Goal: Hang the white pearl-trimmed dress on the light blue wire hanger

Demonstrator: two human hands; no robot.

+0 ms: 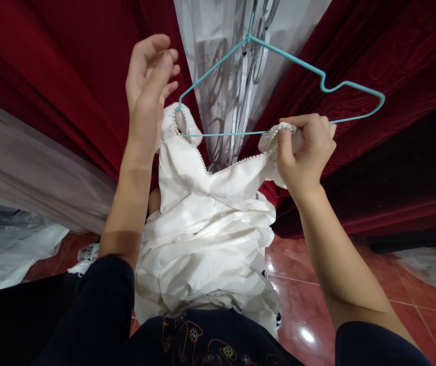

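Note:
A white dress with a pearl-trimmed neckline hangs in front of my body. Its left strap is looped over the left arm of a light blue hanger. My right hand pinches the dress's other pearl-edged strap, close to the hanger's lower bar. The right end of the hanger sticks out past that hand, outside the strap. Beside the left strap, my left hand is raised with its fingers loosely bent and apart, holding nothing. The top of the hanger's hook runs out of view.
Dark red curtains hang on both sides, with white drapery and a pale metal scrollwork frame between them. White fabric lies low at the left. The floor has shiny red tiles.

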